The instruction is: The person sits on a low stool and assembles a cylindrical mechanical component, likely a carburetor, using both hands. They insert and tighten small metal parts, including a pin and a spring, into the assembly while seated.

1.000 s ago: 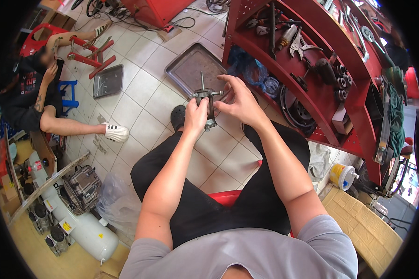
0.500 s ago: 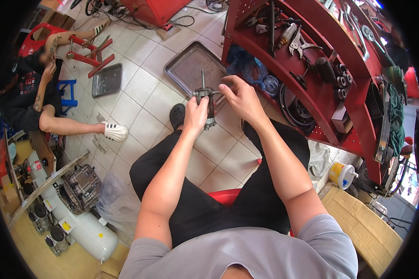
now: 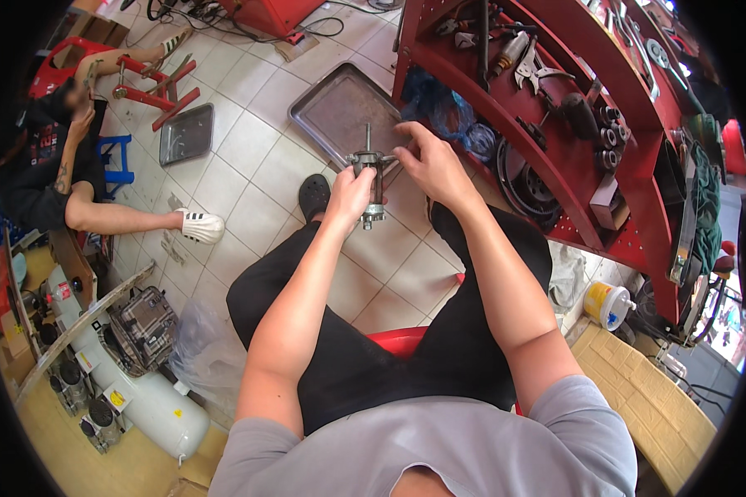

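Observation:
A dark metal cylindrical device (image 3: 376, 189) is in front of me, above the floor between my knees. A thin rod (image 3: 368, 135) rises from its top, short arms stick out at its sides, and bolt heads show at its lower end. My left hand (image 3: 354, 194) wraps round its left side, thumb on top. Just right of it is my right hand (image 3: 436, 169), its index finger and thumb apart. The thumb is at the end of the right side arm (image 3: 391, 158); whether it presses on it I cannot tell. The other right fingers are partly hidden.
A grey metal tray (image 3: 334, 99) lies on the tiles beyond my hands, a smaller tray (image 3: 186, 134) farther left. The red tool rack (image 3: 532, 124) with pliers and sockets stands close on the right. A seated person (image 3: 58, 166) is at left, near a white tank (image 3: 162, 414).
The device has shifted slightly to the right and its lower end now shows more toward me. My right hand stays beside the side arm, its index finger a little lower.

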Motion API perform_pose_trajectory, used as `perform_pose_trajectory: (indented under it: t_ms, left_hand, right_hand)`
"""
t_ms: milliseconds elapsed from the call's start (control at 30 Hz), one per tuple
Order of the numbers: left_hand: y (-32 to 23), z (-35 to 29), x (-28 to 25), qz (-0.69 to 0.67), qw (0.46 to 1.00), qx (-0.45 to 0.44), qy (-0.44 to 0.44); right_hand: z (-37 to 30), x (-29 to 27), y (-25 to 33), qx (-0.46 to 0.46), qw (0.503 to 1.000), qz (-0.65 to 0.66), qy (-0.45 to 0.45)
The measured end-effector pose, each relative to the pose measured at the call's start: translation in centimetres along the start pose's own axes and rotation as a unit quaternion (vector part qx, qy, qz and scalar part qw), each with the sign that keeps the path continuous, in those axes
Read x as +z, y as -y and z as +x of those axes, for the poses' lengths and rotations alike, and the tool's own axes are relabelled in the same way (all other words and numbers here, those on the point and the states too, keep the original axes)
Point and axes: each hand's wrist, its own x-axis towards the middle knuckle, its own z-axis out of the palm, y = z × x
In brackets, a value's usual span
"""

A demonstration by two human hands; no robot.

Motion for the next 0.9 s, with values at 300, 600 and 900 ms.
perform_pose_trajectory:
  t_ms: [300, 600, 900]
  left_hand:
    - [0.0, 0.0, 0.1, -0.028, 1.0, 0.0, -0.014]
    - [0.0, 0.0, 0.0, -0.021, 1.0, -0.004, -0.004]
    - [-0.1, -0.1, 0.2, -0.02, 1.0, -0.008, -0.007]
  right_hand:
    - [0.1, 0.5, -0.2, 0.055, 0.998, -0.013, -0.008]
    - [-0.1, -0.1, 0.5, 0.016, 0.999, -0.022, -0.025]
    - [0.2, 0.5, -0.7, 0.032, 0.999, 0.011, 0.007]
